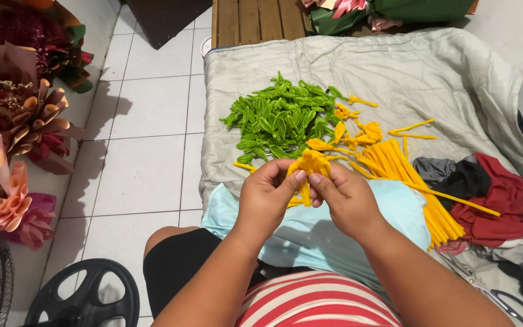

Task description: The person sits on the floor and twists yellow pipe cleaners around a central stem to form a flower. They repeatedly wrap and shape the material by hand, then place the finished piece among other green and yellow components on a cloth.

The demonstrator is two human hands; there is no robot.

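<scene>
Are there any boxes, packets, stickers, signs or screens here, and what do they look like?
No boxes, labels, signs or screens show.
Only wrappings:
Paper-wrapped bouquets: left, on the floor; brown, pink and dark red cones.
Green-wrapped bunch: top edge, with pink paper beside it.
Both hands, left hand and right hand, grip a yellow fuzzy flower.

There is one view, from a camera worn on the person's head, tilted steeply down and forward. It sits close above the left hand (266,197) and right hand (346,197), which meet near the middle of the frame, with both forearms running in from the near edge. Farther off it takes in the grey quilt (455,79), and on the left the white tiled floor (146,163). No second view shares the scene.
</scene>
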